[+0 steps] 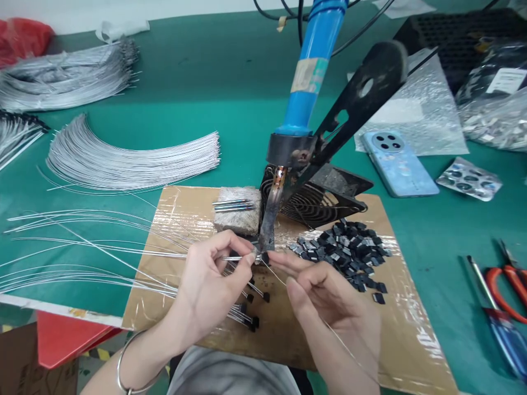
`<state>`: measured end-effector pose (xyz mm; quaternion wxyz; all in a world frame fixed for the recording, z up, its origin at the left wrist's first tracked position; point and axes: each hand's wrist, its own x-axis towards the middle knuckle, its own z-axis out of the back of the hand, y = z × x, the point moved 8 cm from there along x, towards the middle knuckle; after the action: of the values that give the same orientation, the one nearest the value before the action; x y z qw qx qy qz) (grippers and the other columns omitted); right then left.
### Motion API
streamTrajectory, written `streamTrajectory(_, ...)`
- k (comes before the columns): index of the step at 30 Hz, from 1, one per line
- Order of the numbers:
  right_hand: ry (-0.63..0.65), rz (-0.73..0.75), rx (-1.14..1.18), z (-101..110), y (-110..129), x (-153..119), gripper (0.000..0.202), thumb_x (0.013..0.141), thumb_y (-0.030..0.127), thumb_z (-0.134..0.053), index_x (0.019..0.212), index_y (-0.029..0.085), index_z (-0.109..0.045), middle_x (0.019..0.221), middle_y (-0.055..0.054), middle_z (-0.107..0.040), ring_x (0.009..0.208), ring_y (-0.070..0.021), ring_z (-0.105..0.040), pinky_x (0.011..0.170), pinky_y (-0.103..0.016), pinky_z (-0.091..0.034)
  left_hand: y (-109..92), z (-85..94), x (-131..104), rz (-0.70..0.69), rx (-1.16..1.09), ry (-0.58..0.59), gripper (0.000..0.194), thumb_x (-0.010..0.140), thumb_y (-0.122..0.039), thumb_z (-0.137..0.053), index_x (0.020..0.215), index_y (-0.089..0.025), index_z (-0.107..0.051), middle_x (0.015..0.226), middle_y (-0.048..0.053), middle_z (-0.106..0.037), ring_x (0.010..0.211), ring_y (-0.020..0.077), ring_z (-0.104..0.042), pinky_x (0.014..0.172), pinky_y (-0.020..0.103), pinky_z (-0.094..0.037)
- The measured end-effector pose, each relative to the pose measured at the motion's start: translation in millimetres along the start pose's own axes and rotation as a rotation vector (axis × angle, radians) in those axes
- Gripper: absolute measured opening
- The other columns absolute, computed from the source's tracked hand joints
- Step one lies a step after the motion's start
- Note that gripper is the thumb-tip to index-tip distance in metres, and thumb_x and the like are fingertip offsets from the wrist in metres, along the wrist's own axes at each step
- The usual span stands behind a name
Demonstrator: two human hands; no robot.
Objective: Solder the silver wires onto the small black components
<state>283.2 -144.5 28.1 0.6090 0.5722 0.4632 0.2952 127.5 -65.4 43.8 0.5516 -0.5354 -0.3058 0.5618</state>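
My left hand pinches thin white wires between thumb and fingertips. A small black connector is at the wires' right end, just below the tip of a blue-handled soldering iron. Whether tip and connector touch, I cannot tell. My right hand is closed around a thin strand of solder wire, whose upper end reaches the connector; its extended fingertip is beside the connector. Under my left hand lie several wires with black connectors. To the right is a pile of loose black connectors.
The iron sits in a black metal holder above a black fan. Short metal rods lie on a wrapped block. Wire bundles lie left; a phone, screwdriver and red-handled pliers lie right. Cardboard covers the front.
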Motion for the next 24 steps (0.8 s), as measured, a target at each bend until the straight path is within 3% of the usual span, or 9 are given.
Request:
streamTrajectory(7, 0.019, -0.039, 0.059, -1.3, -3.1, 6.6, 0.03, 0.091, 0.037, -0.074, 0.069, 0.023, -0.06, 0.119, -0.009, -0.08, 0.113, -0.0254, -0.075, 0.098, -0.035, -0.059, -7.5, -0.9, 5.3, -0.002, -0.042, -0.016, 0.01, 0.08, -0.014, -0.069, 0.07, -0.018, -0.067, 0.082, 0.003, -0.077, 0.079, 0.0164, -0.071, 0.068, 0.024, -0.051)
streamTrajectory(24, 0.011, 0.008, 0.084, -4.3, 4.3, 7.6, 0.027, 0.091, 0.034, -0.074, 0.07, 0.024, -0.062, 0.115, -0.007, -0.081, 0.111, -0.0237, -0.076, 0.095, -0.032, -0.06, -18.1, 5.3, 6.4, -0.043, 0.032, -0.048, 0.011, 0.079, -0.017, -0.069, 0.069, -0.018, -0.067, 0.08, 0.003, -0.076, 0.071, 0.0155, -0.068, 0.059, 0.023, -0.047)
